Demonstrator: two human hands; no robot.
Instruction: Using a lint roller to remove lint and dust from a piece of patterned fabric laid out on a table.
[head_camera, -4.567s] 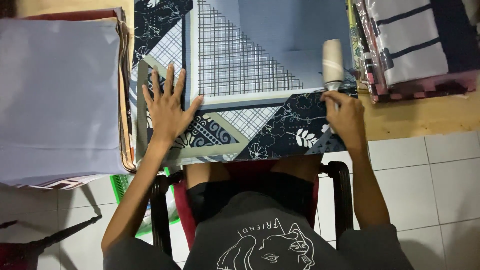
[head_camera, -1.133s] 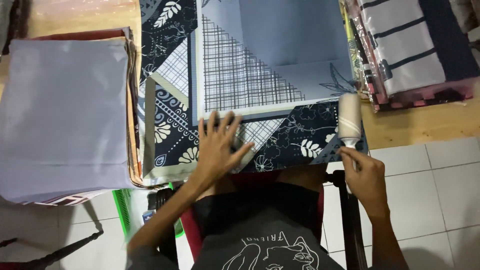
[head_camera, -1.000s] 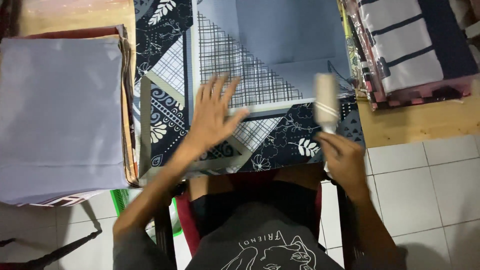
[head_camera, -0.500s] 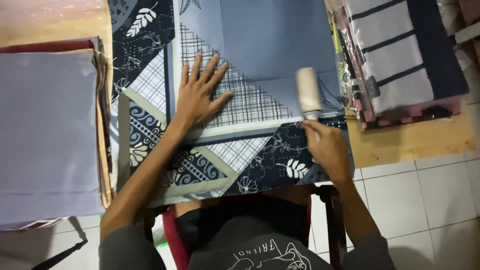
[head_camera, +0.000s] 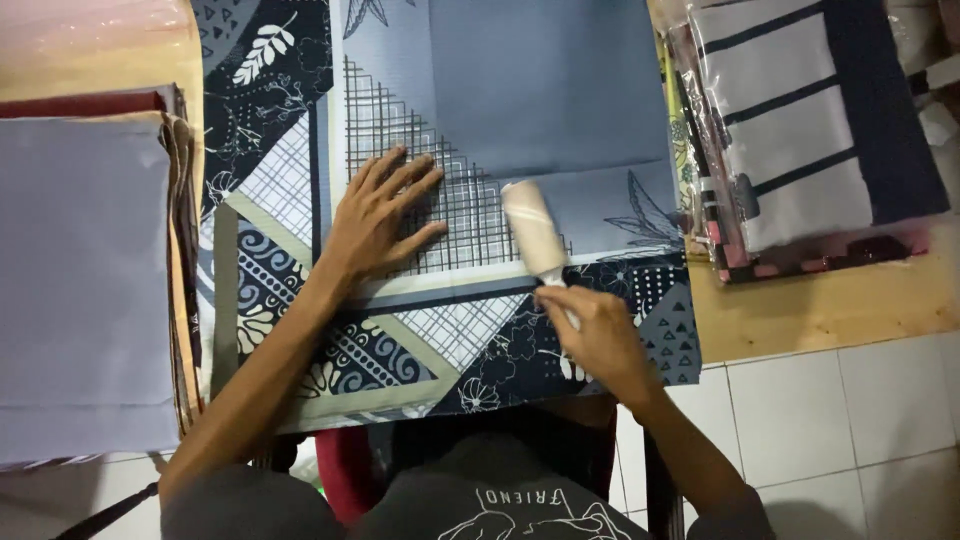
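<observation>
A folded patterned cloth (head_camera: 520, 110) in blue, navy and cream lies across the wooden table in front of me. My left hand (head_camera: 378, 215) rests flat on it, fingers spread, pressing on the checked part. My right hand (head_camera: 600, 338) grips the handle of a cream lint roller (head_camera: 534, 230), whose roll lies on the blue cloth just right of my left hand.
A stack of grey folded cloths (head_camera: 85, 290) sits at the left. Plastic-wrapped striped cloths (head_camera: 815, 130) are piled at the right on the wooden table (head_camera: 830, 310). White floor tiles (head_camera: 830, 430) show below, and my lap and chair are at the bottom.
My left hand has shifted up onto the checked area and stayed flat. My right hand has carried the roller from the cloth's right edge leftwards to the middle of the cloth.
</observation>
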